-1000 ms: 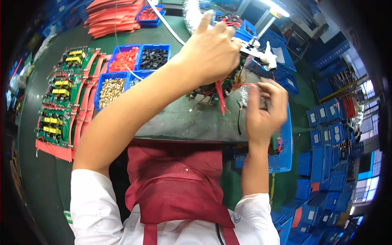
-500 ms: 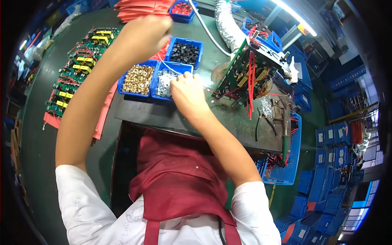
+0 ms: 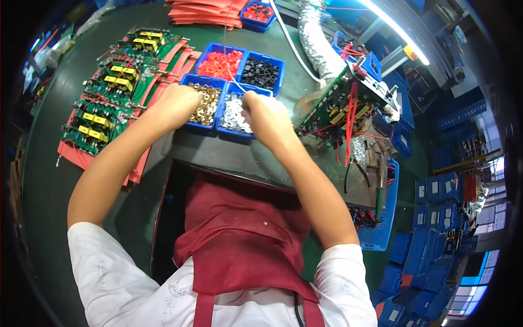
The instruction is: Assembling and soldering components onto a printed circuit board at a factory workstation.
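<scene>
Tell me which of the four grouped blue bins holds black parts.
The back-right bin; the other three hold red pieces, brass-coloured pieces and silvery pieces.

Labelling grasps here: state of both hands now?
Left hand: at the brass-coloured parts; fingertips hidden, grip cannot be told.
Right hand: at the silvery parts; fingertips hidden, grip cannot be told.

Head-worn fisheye camera, wide upright view, facing down, fairly near above the workbench [image 3: 218, 152]
</scene>
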A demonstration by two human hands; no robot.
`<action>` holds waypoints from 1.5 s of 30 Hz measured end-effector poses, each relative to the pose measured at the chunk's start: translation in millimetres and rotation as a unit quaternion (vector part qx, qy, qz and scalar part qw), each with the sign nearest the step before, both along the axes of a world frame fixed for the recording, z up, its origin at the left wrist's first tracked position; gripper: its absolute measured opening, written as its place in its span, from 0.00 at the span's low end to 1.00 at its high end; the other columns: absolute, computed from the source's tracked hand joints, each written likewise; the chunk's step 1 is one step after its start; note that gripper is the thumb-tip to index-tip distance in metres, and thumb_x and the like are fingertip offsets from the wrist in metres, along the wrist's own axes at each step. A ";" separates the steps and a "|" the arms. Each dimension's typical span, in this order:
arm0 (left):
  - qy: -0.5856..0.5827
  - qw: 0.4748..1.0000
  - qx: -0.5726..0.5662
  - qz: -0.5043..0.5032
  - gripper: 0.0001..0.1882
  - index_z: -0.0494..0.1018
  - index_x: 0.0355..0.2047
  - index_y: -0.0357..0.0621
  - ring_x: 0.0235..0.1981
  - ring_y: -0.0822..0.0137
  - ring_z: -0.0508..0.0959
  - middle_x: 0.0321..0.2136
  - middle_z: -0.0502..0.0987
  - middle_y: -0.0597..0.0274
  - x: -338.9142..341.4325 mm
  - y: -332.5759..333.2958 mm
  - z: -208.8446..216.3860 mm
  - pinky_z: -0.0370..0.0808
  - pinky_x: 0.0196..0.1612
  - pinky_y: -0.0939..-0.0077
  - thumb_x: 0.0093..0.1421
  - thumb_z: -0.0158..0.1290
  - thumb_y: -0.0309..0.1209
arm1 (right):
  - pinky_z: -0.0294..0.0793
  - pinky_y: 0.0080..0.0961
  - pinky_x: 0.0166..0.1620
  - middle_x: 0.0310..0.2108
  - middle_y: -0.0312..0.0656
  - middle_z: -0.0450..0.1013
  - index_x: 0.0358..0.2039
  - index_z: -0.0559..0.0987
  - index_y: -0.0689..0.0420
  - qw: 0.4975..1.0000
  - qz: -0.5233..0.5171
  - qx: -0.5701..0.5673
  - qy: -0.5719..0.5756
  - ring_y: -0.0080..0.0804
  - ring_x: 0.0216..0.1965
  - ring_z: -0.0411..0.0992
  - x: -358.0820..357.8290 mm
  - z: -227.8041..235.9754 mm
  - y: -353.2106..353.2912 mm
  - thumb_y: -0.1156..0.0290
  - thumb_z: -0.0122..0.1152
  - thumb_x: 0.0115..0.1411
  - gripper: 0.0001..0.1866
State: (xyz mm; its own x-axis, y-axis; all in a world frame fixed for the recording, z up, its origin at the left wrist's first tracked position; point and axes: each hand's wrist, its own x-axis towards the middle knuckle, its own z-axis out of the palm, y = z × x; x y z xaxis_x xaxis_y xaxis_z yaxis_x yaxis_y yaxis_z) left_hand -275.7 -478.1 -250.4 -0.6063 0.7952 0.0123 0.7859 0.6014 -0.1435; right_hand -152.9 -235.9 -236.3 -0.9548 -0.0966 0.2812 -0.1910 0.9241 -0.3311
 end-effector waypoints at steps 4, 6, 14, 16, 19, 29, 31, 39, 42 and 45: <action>-0.093 0.994 0.057 0.005 0.06 0.81 0.32 0.40 0.39 0.46 0.85 0.33 0.84 0.48 3.2 -2.8 14.9 0.80 0.43 0.51 0.55 0.63 0.27 | 0.78 0.49 0.46 0.37 0.54 0.82 0.39 0.84 0.60 1.000 0.018 -0.001 -0.006 0.57 0.43 0.80 -2.6 -4.4 2.0 0.70 0.70 0.59 0.10; -0.115 0.990 0.079 -0.008 0.08 0.84 0.37 0.42 0.40 0.47 0.85 0.34 0.85 0.49 0.4 -8.4 14.7 0.80 0.44 0.51 0.56 0.64 0.27 | 0.78 0.48 0.46 0.35 0.55 0.82 0.36 0.85 0.60 0.998 0.009 -0.022 -0.053 0.56 0.41 0.81 -6.5 -1.6 -3.7 0.70 0.70 0.59 0.07; -0.113 0.992 0.049 0.026 0.07 0.85 0.36 0.40 0.38 0.47 0.85 0.33 0.85 0.47 1.6 0.0 18.6 0.81 0.44 0.52 0.59 0.63 0.29 | 0.78 0.49 0.46 0.34 0.57 0.81 0.38 0.84 0.62 0.999 0.032 0.001 0.010 0.58 0.40 0.80 -5.8 -4.7 5.1 0.72 0.66 0.62 0.07; -0.115 0.992 0.051 0.030 0.07 0.85 0.36 0.39 0.38 0.46 0.85 0.33 0.85 0.47 0.4 5.0 18.8 0.81 0.44 0.52 0.59 0.63 0.28 | 0.77 0.51 0.43 0.34 0.55 0.82 0.37 0.81 0.60 1.000 0.026 0.011 0.011 0.58 0.39 0.80 -6.6 -6.9 7.1 0.74 0.63 0.62 0.05; -0.119 0.990 0.064 0.035 0.08 0.85 0.38 0.38 0.39 0.45 0.85 0.35 0.85 0.46 2.8 11.9 19.7 0.81 0.46 0.52 0.59 0.62 0.27 | 0.77 0.50 0.41 0.34 0.55 0.82 0.40 0.79 0.59 0.999 -0.007 0.040 0.008 0.58 0.39 0.81 -5.8 -5.9 8.2 0.76 0.61 0.62 0.06; -0.148 0.947 0.286 0.004 0.08 0.84 0.39 0.35 0.35 0.54 0.86 0.33 0.85 0.46 0.6 25.4 18.0 0.81 0.42 0.63 0.60 0.62 0.25 | 0.78 0.29 0.36 0.29 0.45 0.82 0.42 0.83 0.61 0.988 0.004 -0.048 0.144 0.34 0.28 0.81 64.1 142.1 29.9 0.69 0.66 0.68 0.08; -0.156 0.927 0.340 0.018 0.08 0.84 0.39 0.34 0.33 0.58 0.86 0.32 0.86 0.47 3.1 45.6 20.4 0.80 0.41 0.66 0.62 0.62 0.25 | 0.76 0.27 0.37 0.29 0.40 0.81 0.44 0.83 0.63 0.981 -0.011 -0.020 0.193 0.24 0.30 0.77 66.0 177.8 82.1 0.69 0.64 0.68 0.10; -0.336 0.763 0.551 -0.030 0.11 0.84 0.45 0.33 0.35 0.78 0.81 0.35 0.86 0.63 47.6 150.4 82.1 0.77 0.41 0.79 0.68 0.62 0.30 | 0.75 0.22 0.41 0.34 0.36 0.82 0.49 0.85 0.64 0.991 -0.046 -0.122 -0.035 0.21 0.34 0.76 50.4 205.7 229.6 0.63 0.63 0.71 0.16; -0.392 0.703 0.591 -0.047 0.13 0.83 0.46 0.33 0.36 0.77 0.81 0.35 0.86 0.62 68.2 195.2 113.6 0.77 0.41 0.81 0.68 0.62 0.32 | 0.73 0.21 0.39 0.35 0.35 0.83 0.49 0.85 0.62 0.989 -0.055 -0.129 -0.057 0.19 0.34 0.76 51.8 208.9 242.7 0.62 0.63 0.71 0.16; -0.407 0.667 0.622 -0.055 0.14 0.83 0.47 0.33 0.35 0.75 0.83 0.36 0.86 0.61 86.4 237.0 134.7 0.78 0.41 0.80 0.68 0.62 0.33 | 0.71 0.22 0.37 0.33 0.33 0.81 0.51 0.85 0.61 0.990 -0.071 -0.104 -0.059 0.18 0.32 0.74 62.5 217.1 250.3 0.63 0.61 0.72 0.16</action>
